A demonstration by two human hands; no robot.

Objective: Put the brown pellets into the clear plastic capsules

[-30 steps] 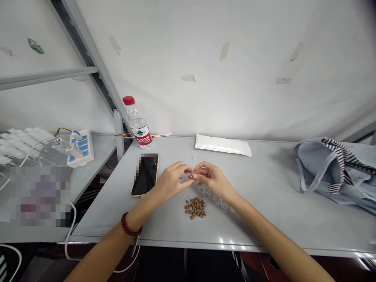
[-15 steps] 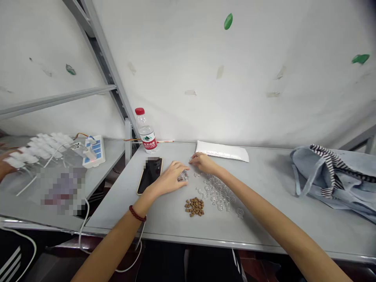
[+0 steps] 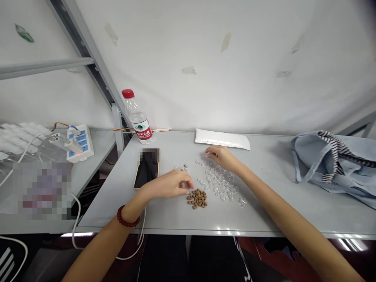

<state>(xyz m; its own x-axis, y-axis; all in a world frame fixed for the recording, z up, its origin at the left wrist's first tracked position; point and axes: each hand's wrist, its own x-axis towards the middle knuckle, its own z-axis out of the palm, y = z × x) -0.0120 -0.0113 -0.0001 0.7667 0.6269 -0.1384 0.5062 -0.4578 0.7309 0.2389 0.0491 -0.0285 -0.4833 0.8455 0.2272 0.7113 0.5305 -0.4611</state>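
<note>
Here, the left hand [image 3: 166, 185] and right hand [image 3: 223, 158] rest half-open on a grey table [image 3: 279, 156].

left hand [image 3: 166, 185] nearer pellets [image 3: 196, 198], right hand [image 3: 223, 158] apart

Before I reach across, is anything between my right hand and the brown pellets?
Yes: a loose scatter of clear rings lies between your right hand and the brown pellets, running from below that hand to the pile's right side.
</note>
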